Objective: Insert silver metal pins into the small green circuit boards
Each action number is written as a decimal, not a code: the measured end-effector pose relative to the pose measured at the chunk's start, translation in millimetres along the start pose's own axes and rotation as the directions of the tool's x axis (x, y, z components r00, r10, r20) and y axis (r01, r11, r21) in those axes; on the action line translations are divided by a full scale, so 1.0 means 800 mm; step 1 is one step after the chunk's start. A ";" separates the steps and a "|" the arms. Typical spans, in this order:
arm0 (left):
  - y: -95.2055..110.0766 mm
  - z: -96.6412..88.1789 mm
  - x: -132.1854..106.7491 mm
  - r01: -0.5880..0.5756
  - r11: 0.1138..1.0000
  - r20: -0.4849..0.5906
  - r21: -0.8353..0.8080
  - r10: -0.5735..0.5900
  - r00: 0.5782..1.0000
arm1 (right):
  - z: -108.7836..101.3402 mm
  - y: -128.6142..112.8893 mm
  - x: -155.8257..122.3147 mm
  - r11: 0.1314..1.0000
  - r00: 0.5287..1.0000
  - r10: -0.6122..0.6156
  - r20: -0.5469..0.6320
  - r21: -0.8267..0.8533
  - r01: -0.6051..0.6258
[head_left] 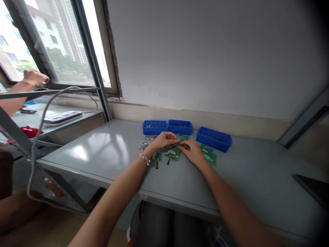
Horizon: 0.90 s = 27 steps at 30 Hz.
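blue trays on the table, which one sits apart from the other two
The rightmost blue tray: it stands alone, angled, beyond the right hand. The left tray and middle tray sit side by side, touching.

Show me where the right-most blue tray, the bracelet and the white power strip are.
right-most blue tray (214, 140): head view, front wall.
bracelet (144, 159): head view, beads on the left wrist.
white power strip (63, 117): head view, top face.

Three blue bins (214, 138) sit along the back of my grey counter (257, 171). Left: window (51, 44), white power strip (63, 117) on a shelf, a co-worker's hand (34, 77).
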<state>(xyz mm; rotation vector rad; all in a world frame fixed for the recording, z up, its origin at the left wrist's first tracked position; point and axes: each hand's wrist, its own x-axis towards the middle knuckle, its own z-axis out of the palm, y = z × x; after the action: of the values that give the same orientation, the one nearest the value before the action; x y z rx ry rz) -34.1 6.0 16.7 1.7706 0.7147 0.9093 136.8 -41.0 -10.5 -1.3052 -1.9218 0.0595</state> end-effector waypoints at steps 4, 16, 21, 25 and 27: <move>0.003 0.003 0.000 -0.013 1.000 -0.028 -0.021 0.012 1.000 | 0.000 0.003 0.000 1.000 1.000 -0.019 0.013 -0.002 0.019; 0.009 0.011 -0.002 -0.096 0.992 -0.044 0.083 0.100 0.994 | 0.001 0.007 0.000 1.000 1.000 -0.011 -0.007 -0.017 0.011; 0.002 0.012 0.001 -0.142 0.966 -0.083 0.214 0.163 0.983 | 0.000 0.007 0.000 1.000 0.999 -0.008 -0.033 -0.020 0.007; 0.003 0.013 0.001 -0.150 0.926 -0.127 0.347 0.204 0.971 | -0.001 0.007 0.000 1.000 0.998 -0.012 -0.055 -0.017 0.011; 0.006 0.013 0.000 -0.137 0.899 -0.157 0.417 0.219 0.963 | -0.002 0.007 0.001 1.000 0.998 -0.016 -0.065 -0.014 0.015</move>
<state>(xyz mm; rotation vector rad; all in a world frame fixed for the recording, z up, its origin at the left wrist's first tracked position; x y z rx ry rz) -25.0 -0.7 18.5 2.1568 0.9321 1.1387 141.7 -38.5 -11.8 -1.2854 -1.8804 -0.0041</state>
